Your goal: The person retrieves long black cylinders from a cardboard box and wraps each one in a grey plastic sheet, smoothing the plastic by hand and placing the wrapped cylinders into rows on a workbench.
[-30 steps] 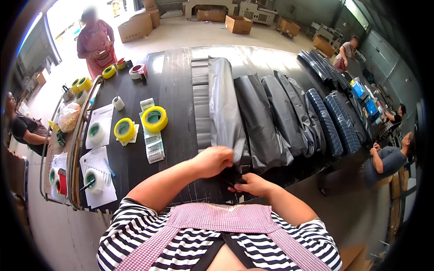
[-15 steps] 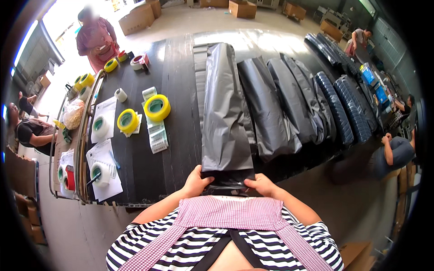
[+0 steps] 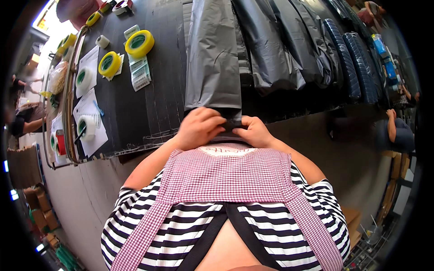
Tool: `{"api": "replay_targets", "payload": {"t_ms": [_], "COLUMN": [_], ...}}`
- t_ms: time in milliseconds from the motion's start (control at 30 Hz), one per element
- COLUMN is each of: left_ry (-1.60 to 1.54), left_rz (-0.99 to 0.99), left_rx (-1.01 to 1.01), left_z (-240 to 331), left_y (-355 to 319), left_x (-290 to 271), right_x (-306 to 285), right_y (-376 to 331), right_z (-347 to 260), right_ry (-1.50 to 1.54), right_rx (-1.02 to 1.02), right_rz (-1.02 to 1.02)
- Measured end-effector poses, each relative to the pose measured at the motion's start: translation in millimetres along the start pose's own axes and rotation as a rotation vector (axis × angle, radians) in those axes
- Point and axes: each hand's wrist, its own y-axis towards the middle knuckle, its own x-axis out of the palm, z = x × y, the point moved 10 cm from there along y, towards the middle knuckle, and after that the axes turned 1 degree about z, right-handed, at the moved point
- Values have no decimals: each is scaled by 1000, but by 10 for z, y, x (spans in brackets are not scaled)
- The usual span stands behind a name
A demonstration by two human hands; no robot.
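A long grey plastic mailing bag (image 3: 212,58), filled and creased, lies on the black table with its near end at the table's front edge. The black inside of its mouth shows at that end. My left hand (image 3: 201,126) is curled over the left part of the mouth, fingers bent and slightly blurred. At the right corner, my right hand (image 3: 255,132) pinches the bag's edge between thumb and fingers. Both hands are close together in front of my checked apron (image 3: 226,176).
More filled grey bags (image 3: 269,49) lie to the right, beside dark wrapped bundles (image 3: 359,67). On the left are yellow tape rolls (image 3: 110,64), barcode labels (image 3: 139,74), clear tape rolls (image 3: 87,128) on papers and a metal rail (image 3: 68,104). A person (image 3: 398,131) is at the right.
My view has tipped downward, so the table sits higher in the picture. My left hand has moved inward over the bag's mouth, nearer my right hand, its fingers now curled across it.
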Motion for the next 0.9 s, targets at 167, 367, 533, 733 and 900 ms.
{"api": "replay_targets", "payload": {"t_ms": [167,367,533,733,900], "left_ry": [47,-669,-500,-114,397], "left_rz": [6,249,-639,-797,62], "left_rx": [-25,-655,-1177,-1171,-484], "left_z": [102,-458,-502,-601,-927], "left_y": [59,-410,-2284,-3241,-1052], "left_x": [346,261,142,-576,-1003], "right_x": [58,-3,-244,-767,-171], "right_y": [-27,-46,-22,86,443], "right_z": [-382,-310,107,-793,-1250], "right_ry": [-533,-602,-182,-679,-1224], "right_rx": [-376,-335,-27,-664,-1124], "right_rz": [27,-44,-141,443,284]}}
